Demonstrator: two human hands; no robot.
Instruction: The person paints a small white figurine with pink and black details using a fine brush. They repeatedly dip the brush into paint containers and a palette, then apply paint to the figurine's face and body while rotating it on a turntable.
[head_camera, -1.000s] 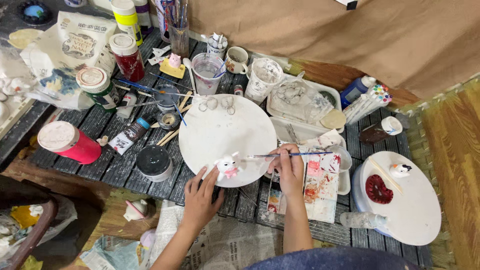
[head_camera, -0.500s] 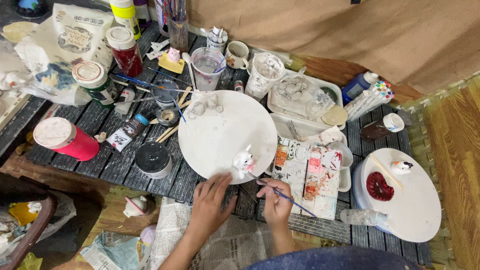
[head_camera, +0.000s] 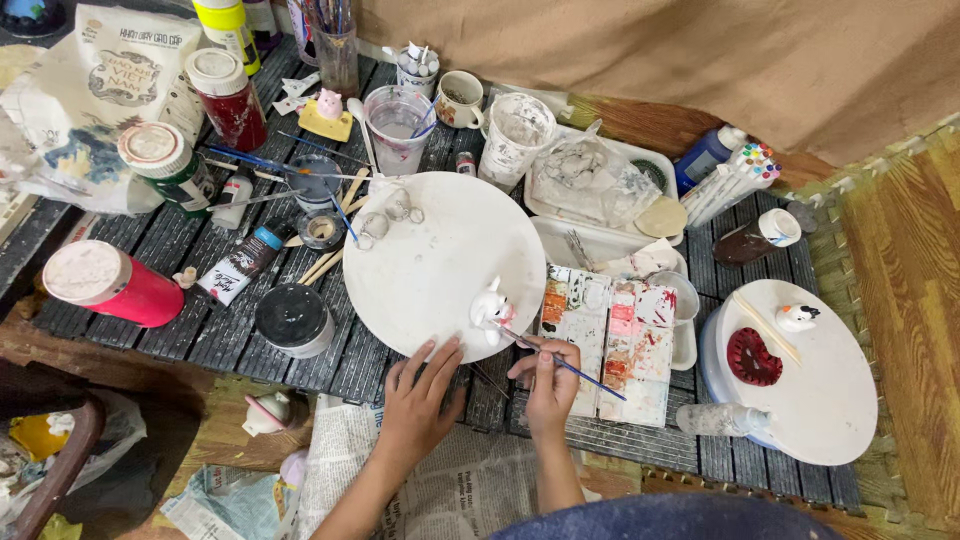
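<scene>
At the far left of the slatted dark table (head_camera: 140, 330), a red plastic jar with a pale lid (head_camera: 105, 287) lies on its side. Just right of it sits a round black-lidded tin (head_camera: 293, 318), with a black paint tube (head_camera: 241, 266) beyond.

Your left hand (head_camera: 420, 395) lies open, fingers spread, fingertips on the near rim of the round white turntable board (head_camera: 440, 250).

A small white ceramic figurine with pink markings (head_camera: 491, 308) stands at the near right edge of that board.

Your right hand (head_camera: 551, 377) is closed around a thin blue-handled paintbrush (head_camera: 560, 362); the bristle end touches the figurine's near side.

Just right of this hand lies a paint-smeared rectangular white palette (head_camera: 610, 335).

At the far right, a second round white board (head_camera: 830, 400) carries a dark red ridged piece (head_camera: 753, 357) and a small white figurine (head_camera: 797, 317).
</scene>
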